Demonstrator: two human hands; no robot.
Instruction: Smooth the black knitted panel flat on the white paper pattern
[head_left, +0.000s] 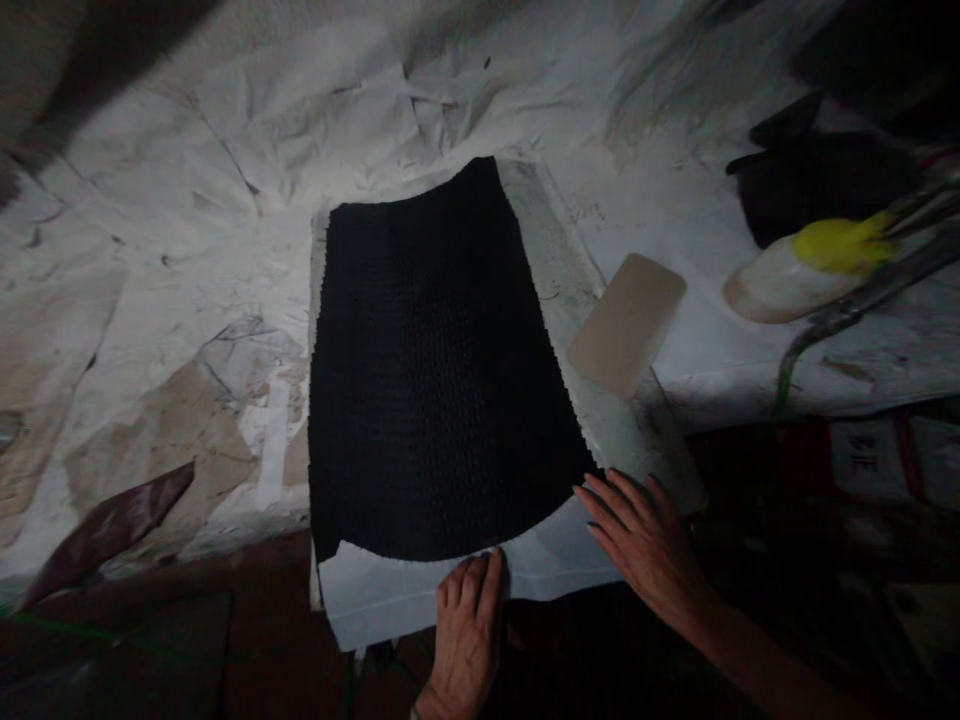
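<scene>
A black textured sheet (435, 370) with ragged side edges and a curved near edge lies flat on a pale board (555, 230). White cloth (390, 595) shows below the curved edge and hangs over the front of the board. My left hand (469, 620) is closed at that cloth, fingers curled together, the index fingertip at the black edge; the thumb is hidden. Fingers stretched and slightly spread, my right hand (641, 535) rests over the cloth by the black sheet's near right corner.
Right of the black sheet lies a beige rounded card (628, 325). Farther right are a white bottle with a yellow part (802, 268) and dark objects (825, 185). A dark red piece (112, 535) lies at left on the crumpled white covering (187, 230). Lighting is dim.
</scene>
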